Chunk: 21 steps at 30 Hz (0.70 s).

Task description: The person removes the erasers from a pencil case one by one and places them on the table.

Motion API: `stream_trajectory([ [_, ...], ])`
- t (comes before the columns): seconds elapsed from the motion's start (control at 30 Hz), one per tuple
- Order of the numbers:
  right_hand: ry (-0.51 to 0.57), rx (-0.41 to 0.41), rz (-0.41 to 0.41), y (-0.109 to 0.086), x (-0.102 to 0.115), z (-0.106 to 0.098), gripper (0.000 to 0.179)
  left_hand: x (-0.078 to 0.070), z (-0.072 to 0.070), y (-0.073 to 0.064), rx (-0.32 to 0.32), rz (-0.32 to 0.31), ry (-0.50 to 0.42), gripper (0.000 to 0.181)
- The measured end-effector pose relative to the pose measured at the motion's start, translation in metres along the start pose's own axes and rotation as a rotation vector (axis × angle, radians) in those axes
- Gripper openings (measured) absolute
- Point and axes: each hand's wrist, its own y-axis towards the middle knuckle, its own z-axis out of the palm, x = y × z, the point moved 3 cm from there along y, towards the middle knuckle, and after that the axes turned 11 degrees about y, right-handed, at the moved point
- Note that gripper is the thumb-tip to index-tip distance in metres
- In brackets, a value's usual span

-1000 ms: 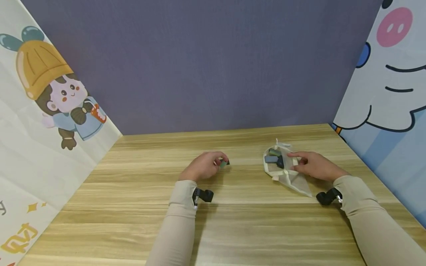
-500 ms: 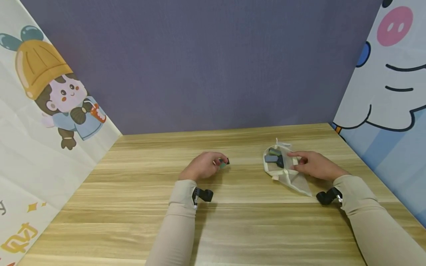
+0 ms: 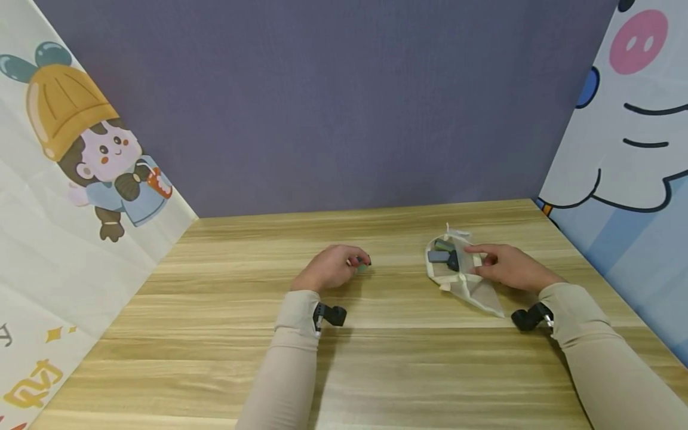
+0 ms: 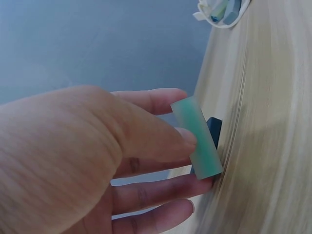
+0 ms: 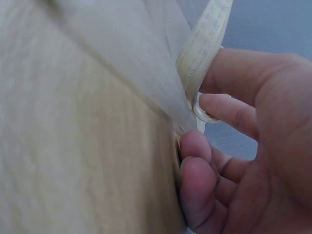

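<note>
My left hand [image 3: 330,267] is just above the wooden table, left of the bag. In the left wrist view its thumb and fingers pinch a small translucent green block [image 4: 199,139]. A dark piece [image 4: 215,127] shows just behind the block; I cannot tell whether it is part of it. My right hand [image 3: 510,267] holds the edge of a sheer mesh bag [image 3: 475,292] with cream trim. Its thumb and fingers grip the fabric near a cream band [image 5: 200,56]. Inside the bag's mouth lie a grey block [image 3: 438,257], a green-and-grey block [image 3: 444,245] and a dark piece [image 3: 453,261].
The wooden table [image 3: 215,334] runs back to a dark grey-blue panel [image 3: 344,107]. White printed panels with cartoon figures stand at the left [image 3: 32,209] and right [image 3: 645,179]. Black wrist cameras sit on both sleeves.
The left fingers have shifted slightly on the green block, and its dark end shows less in the head view. The right hand and the bag have stayed in place.
</note>
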Motion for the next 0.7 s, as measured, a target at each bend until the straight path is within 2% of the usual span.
stream_trajectory([
  [0.2, 0.019, 0.004, 0.0, -0.0019, 0.0021, -0.0007, 0.061, -0.0014, 0.0003, 0.0013, 0.003, -0.002, 0.022, 0.028],
  [0.47, 0.021, 0.003, 0.004, 0.0004, -0.0003, 0.0001, 0.059, -0.0035, 0.0002, 0.0019, 0.002, -0.047, 0.105, 0.027],
  [0.7, 0.013, 0.004, -0.001, 0.0, -0.0017, -0.0004, 0.06, -0.0047, 0.0018, 0.0038, -0.006, -0.033, 0.116, 0.025],
])
